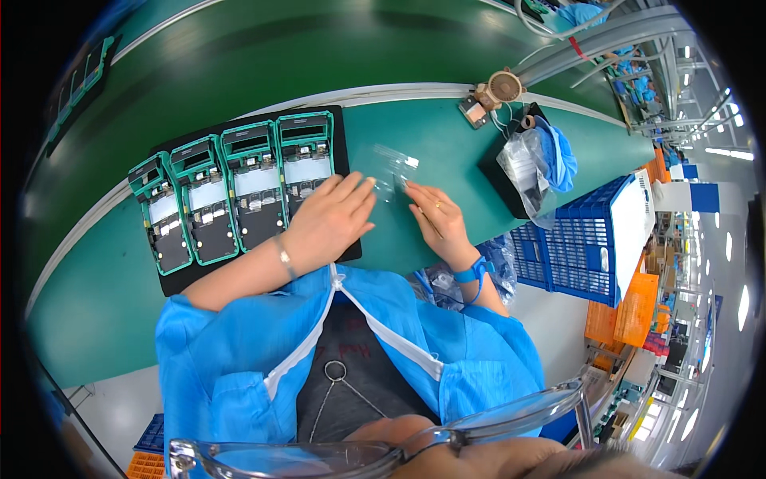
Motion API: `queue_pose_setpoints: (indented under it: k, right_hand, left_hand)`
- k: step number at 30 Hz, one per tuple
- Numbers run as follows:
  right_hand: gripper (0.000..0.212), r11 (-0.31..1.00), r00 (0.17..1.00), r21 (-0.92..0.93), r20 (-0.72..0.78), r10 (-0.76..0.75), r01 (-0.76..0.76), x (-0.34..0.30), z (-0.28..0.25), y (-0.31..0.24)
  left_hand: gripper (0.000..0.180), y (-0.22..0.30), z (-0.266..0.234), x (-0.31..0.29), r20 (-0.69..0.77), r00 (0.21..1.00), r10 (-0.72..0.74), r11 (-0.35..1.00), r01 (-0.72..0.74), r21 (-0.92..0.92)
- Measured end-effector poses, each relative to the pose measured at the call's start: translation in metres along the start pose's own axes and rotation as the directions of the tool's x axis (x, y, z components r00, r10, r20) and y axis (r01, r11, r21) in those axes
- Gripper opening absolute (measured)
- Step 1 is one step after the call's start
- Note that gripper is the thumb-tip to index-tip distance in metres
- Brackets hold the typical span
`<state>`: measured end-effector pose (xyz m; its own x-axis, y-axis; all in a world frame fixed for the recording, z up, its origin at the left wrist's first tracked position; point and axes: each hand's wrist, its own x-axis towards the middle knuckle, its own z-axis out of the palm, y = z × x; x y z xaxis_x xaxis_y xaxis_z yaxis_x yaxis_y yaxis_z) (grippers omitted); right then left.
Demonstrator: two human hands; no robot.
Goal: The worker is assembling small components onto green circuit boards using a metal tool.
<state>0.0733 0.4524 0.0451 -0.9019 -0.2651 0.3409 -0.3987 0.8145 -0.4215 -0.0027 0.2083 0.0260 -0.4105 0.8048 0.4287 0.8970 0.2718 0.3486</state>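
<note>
A small clear plastic bag (391, 169) lies over the green bench, between my two hands. My right hand (439, 217) pinches its near right edge between thumb and fingers; a ring and a blue wrist strap (474, 270) show on that arm. Beside the bag's left edge is my left hand (331, 217), palm down with its fingers stretched out. It lies partly over the rightmost of several teal-framed device housings (306, 152), which stand in a row on a black tray (341, 144). Each housing has dark parts and a white panel inside.
At the right of the bench (447, 144) stands a black bin (503, 180) with plastic wrappings and blue cloth. A small brown fan (504, 86) sits at the back edge by a metal post. A blue crate (578, 239) is beyond the bench's right edge. A green belt (279, 60) runs behind.
</note>
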Motion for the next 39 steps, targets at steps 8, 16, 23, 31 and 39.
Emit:
queue_pose_setpoints:
  k: [8,16,23,31,39]
  right_hand:
    - [0.032,1.000,0.999,0.027,-0.039,0.002,-0.001,-0.001,0.005,0.007]
    - [0.033,0.984,0.991,-0.124,-0.022,-0.129,0.125,0.028,0.005,0.002]
    - [0.037,0.950,0.959,0.151,0.032,-0.283,0.275,0.080,0.032,-0.044]
    - [0.038,0.856,0.861,0.198,0.088,-0.500,0.477,0.116,0.105,-0.077]
    - [0.042,0.826,0.827,0.151,0.072,-0.557,0.543,0.129,0.131,-0.081]
  left_hand:
    - [0.053,-0.006,0.031,0.014,0.121,0.992,0.038,0.994,-0.050,0.095]
    - [0.045,-0.004,0.023,0.011,0.106,0.994,0.023,0.997,-0.030,0.067]
    - [0.028,-0.028,-0.048,-0.055,-0.268,0.959,-0.091,0.988,0.121,0.097]
    - [0.033,-0.046,-0.069,-0.112,-0.204,0.922,-0.331,0.893,0.375,0.249]
    - [0.035,-0.056,-0.067,-0.121,-0.182,0.922,-0.343,0.885,0.382,0.265]
